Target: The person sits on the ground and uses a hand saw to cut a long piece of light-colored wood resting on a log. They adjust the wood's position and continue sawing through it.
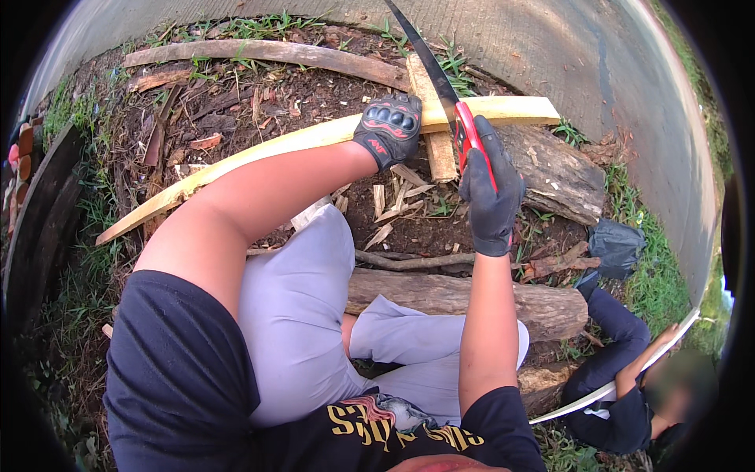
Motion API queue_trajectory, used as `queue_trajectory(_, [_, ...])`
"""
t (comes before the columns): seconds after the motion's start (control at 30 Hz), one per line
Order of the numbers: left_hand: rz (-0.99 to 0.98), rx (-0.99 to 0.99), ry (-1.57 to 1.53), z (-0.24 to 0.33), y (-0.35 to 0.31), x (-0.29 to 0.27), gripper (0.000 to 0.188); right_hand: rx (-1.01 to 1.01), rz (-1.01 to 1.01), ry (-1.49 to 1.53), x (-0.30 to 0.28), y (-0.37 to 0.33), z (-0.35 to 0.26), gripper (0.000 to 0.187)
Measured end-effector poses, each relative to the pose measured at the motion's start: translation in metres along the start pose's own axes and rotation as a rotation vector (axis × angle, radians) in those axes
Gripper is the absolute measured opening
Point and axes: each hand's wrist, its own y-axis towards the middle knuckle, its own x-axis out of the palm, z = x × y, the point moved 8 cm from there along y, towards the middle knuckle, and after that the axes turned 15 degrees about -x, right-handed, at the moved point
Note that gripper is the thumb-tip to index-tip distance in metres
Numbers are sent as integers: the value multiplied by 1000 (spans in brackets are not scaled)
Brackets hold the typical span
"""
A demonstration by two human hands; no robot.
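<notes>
Key relation: long, slightly bowed, pale-yellow wooden bar runs crosswise ahead of the person, lower left to upper right. Red-handled hand saw with a dark curved blade cuts across that axis at a steep angle, tip pointing away and a bit left. Blade's handle end overlaps the bar (can't tell if the teeth touch).

Right hand in a black glove: wrapped round the saw handle, just on the near side of the bar. Left hand in a black-and-red glove: curled down on the bar, just left of the blade, so it's the nearer one to the wood. Its fingertips are hidden. Bar's free end sticks out right of the saw.

Short, flat, light-brown board passes under the bar about where the blade crosses, so it sits right in the blade's way below. Thick grey-brown log is close on the right, near the free end; contact unclear.

Around: weathered grey plank on the far side, barked log by the legs, black plastic bag to the right. Co-worker in dark clothes lower right, hand on a long whitish strip, well apart.
</notes>
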Motion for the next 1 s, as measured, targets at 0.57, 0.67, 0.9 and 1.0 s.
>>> queue_trajectory(0.57, [-317,-96,-4,-12,16,0,48,83,-90,-53,-94,-126,-64,46])
queue_trajectory(0.67, [-360,-81,-32,-13,22,4,45,125,-104,-62,-106,-129,-73,45])
queue_trajectory(0.9, [-265,-74,-36,-8,13,1,39,-135,-127,-127,-69,-55,-50,43])
queue_trajectory(1.0, [-222,-57,-39,-8,11,6,42,-110,-125,-83,-26,-4,-30,41])
